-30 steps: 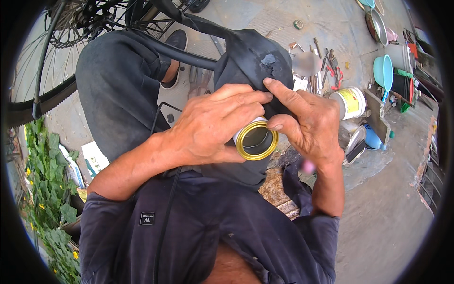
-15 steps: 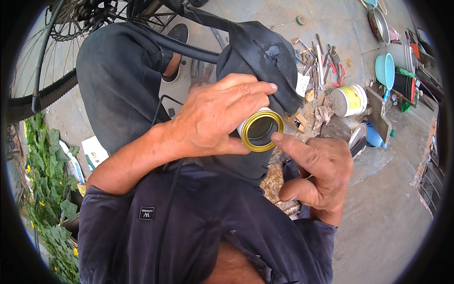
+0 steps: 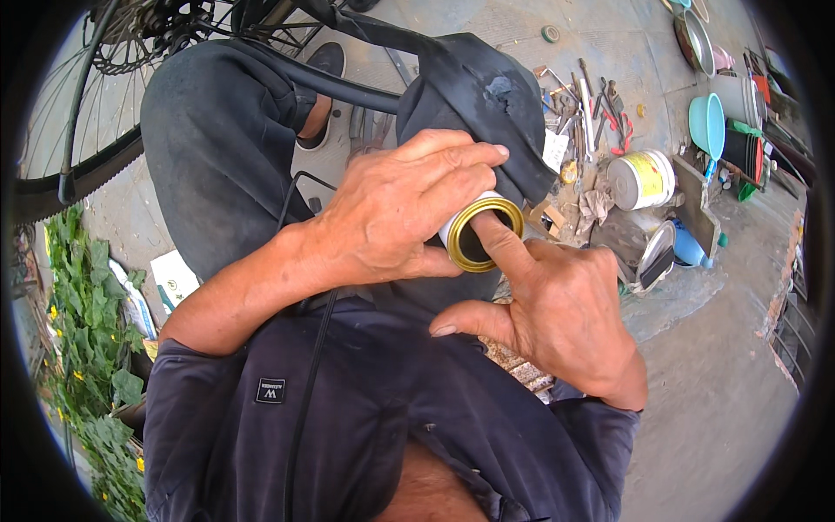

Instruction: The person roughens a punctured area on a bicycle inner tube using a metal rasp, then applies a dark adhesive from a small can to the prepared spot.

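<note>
My left hand [image 3: 404, 204] is wrapped round a small open tin [image 3: 452, 245] with a gold-coloured rim, tilted so its dark inside shows. The index finger of my right hand [image 3: 565, 313] reaches down into the tin, its tip hidden inside. That hand's thumb stands well apart, and its other fingers are curled with nothing visible in them. Just beyond the tin, a flattened black inner tube [image 3: 461, 70] drapes over my right knee, with a scuffed grey patch [image 3: 499, 90] on top.
A bicycle wheel [image 3: 78, 183] stands at the upper left. Scattered hand tools [image 3: 591, 109] lie on the floor to the right, near a white bucket [image 3: 641, 181] on its side. Farther right is a turquoise basin [image 3: 706, 126]. Leafy plants [image 3: 87, 339] border the left.
My right index finger has gone from the tin's rim into its opening, and the thumb has moved left, away from the other fingers. My left hand keeps its hold on the tin.
</note>
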A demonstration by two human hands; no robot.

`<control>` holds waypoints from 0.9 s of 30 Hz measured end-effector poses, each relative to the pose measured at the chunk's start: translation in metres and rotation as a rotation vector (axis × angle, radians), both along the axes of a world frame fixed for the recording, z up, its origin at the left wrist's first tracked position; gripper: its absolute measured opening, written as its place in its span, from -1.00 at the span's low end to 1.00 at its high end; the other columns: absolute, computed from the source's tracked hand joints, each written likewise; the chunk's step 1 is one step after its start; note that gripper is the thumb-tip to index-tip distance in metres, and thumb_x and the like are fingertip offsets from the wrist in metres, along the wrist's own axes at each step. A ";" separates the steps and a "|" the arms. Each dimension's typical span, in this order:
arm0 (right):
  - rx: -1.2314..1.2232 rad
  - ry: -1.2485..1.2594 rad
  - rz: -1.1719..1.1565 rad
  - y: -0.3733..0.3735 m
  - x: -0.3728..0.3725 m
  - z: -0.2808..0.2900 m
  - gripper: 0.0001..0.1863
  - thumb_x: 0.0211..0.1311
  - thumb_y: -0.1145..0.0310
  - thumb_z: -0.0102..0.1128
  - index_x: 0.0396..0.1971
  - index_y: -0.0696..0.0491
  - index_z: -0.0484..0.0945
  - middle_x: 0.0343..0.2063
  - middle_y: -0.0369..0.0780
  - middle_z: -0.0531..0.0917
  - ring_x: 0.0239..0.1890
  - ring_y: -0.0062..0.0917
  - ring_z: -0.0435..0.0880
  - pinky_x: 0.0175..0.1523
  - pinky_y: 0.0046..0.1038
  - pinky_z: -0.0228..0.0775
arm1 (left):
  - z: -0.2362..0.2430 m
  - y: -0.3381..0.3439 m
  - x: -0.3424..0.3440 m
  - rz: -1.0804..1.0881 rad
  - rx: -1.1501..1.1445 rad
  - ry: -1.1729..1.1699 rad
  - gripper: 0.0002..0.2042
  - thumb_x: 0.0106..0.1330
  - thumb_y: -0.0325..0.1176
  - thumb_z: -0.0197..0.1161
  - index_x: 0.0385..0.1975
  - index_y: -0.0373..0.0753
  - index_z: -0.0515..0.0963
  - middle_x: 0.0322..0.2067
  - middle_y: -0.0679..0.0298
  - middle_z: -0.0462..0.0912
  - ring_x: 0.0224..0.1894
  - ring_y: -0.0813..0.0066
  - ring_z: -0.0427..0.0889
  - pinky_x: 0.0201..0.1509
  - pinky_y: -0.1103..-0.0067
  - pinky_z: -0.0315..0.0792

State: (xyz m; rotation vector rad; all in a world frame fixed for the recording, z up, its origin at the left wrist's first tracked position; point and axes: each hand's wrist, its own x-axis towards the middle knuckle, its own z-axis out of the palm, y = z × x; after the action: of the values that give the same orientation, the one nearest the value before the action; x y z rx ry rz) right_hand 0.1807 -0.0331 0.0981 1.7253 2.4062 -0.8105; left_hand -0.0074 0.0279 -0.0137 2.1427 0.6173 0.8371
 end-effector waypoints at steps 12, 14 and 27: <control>-0.041 0.500 -0.293 -0.007 0.028 0.008 0.07 -0.18 -0.59 0.25 0.10 0.08 0.71 -0.79 -0.45 0.29 -0.72 -0.79 0.24 -0.55 -0.54 -0.02 | 0.002 0.002 -0.003 -0.006 -0.008 0.008 -0.35 -0.18 -0.28 0.68 -0.03 -0.30 0.54 0.15 0.10 0.64 0.06 0.03 0.66 0.03 0.33 0.63; -0.002 0.541 -0.395 0.000 0.029 0.007 0.00 -0.01 -0.56 0.17 0.10 0.09 0.70 -0.77 -0.44 0.33 -0.71 -0.78 0.27 -0.54 -0.54 0.02 | 0.002 0.003 -0.002 -0.011 -0.007 0.025 -0.36 -0.17 -0.28 0.68 -0.04 -0.30 0.54 0.14 0.10 0.65 0.06 0.03 0.66 0.03 0.33 0.63; 0.328 0.140 -0.042 0.038 0.037 -0.048 -0.41 0.23 -0.02 0.38 0.20 -0.03 0.65 -0.67 -0.20 0.54 -0.67 -0.38 0.50 -0.52 -0.34 0.32 | 0.001 0.002 -0.002 0.022 0.003 0.000 -0.39 -0.09 -0.28 0.65 0.00 -0.32 0.57 0.11 0.11 0.67 0.09 0.06 0.66 0.03 0.34 0.63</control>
State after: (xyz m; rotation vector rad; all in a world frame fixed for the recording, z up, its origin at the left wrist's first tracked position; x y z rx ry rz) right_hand 0.2180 0.0046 0.0498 1.8909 2.7338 -0.5838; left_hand -0.0093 0.0295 -0.0131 2.1417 0.6413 0.8504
